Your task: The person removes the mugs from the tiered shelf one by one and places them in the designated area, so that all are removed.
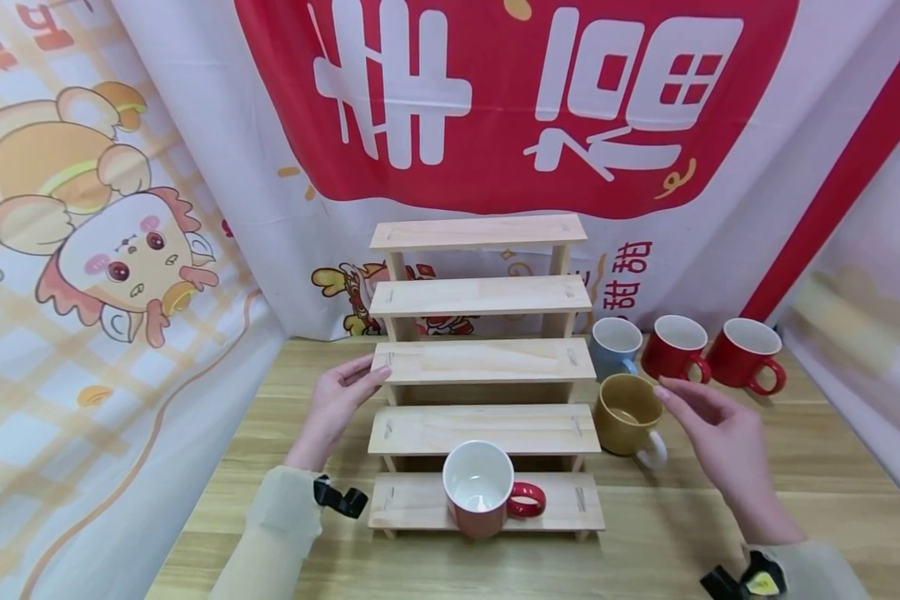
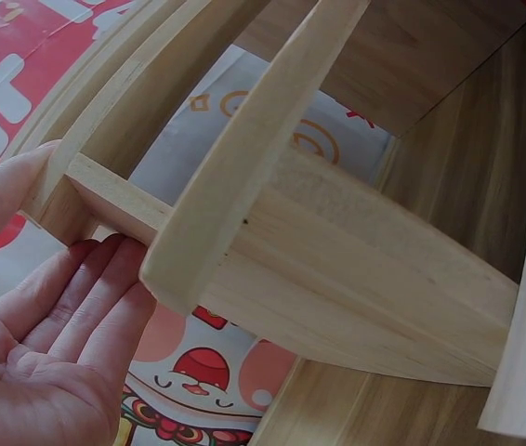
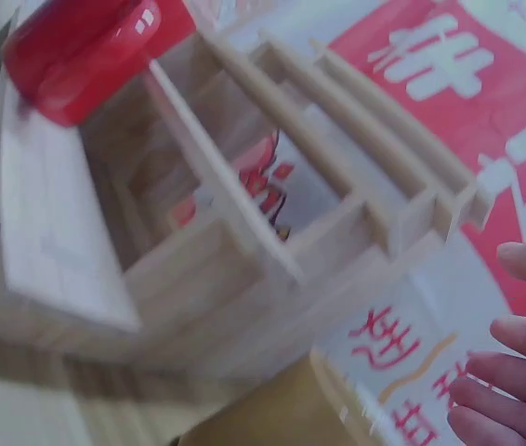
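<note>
A stepped wooden display rack [image 1: 487,362] with several tiers stands in the middle of the table. My left hand [image 1: 335,408] holds the left end of its middle tier, thumb on top and fingers [image 2: 105,288] underneath. On the lowest tier sits a red mug [image 1: 478,518], white inside, its handle to the right. Just right of the rack stands a mustard-yellow mug [image 1: 617,427] with a pale handle. Beside that mug's rim is my right hand [image 1: 727,442]; in the right wrist view its fingers [image 3: 505,376] are extended and spread, gripping nothing.
Behind the yellow mug stand a light blue mug [image 1: 607,364] and two red mugs, one nearer [image 1: 658,360] and one farther right [image 1: 729,367]. Printed cloth [image 1: 495,183] hangs at the back and both sides of the wood-grain table [image 1: 307,567].
</note>
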A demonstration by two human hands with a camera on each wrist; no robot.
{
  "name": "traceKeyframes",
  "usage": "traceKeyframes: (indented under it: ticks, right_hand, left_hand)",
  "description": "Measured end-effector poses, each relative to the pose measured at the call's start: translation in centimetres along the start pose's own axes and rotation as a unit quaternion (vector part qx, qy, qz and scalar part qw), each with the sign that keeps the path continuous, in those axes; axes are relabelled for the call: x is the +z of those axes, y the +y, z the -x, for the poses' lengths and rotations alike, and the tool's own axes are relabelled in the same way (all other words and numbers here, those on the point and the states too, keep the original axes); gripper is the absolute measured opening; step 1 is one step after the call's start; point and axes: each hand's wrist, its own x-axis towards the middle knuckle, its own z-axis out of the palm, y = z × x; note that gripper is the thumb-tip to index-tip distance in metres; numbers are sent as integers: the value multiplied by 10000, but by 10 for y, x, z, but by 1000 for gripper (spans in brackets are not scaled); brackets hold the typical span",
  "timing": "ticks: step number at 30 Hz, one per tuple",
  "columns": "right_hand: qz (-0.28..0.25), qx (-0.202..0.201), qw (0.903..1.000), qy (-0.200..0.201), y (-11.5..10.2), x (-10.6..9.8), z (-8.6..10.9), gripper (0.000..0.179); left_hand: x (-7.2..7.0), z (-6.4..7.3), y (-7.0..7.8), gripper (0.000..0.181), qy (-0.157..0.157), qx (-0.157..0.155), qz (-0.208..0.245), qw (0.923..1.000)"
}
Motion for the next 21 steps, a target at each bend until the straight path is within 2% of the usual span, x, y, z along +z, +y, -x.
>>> traceKeyframes:
  ticks: [4,9,14,21]
  right_hand:
    - [-83,-309,9988,-358,-18,6,4,51]
    - [-366,-816,9923,-853,-35,17,15,41]
    - [-623,-947,9843,-1353,-45,25,23,38]
    - [-979,-1039,9693,-2001,-45,39,33,32]
  left_hand:
    - [0,0,1,60,-5,-7,-34,10000]
    - [0,-1,1,61,-3,-39,-108,9999]
    - [0,-1,1,60,-7,-33,-105,9999]
    - [1,0,1,61,-13,22,41,10000]
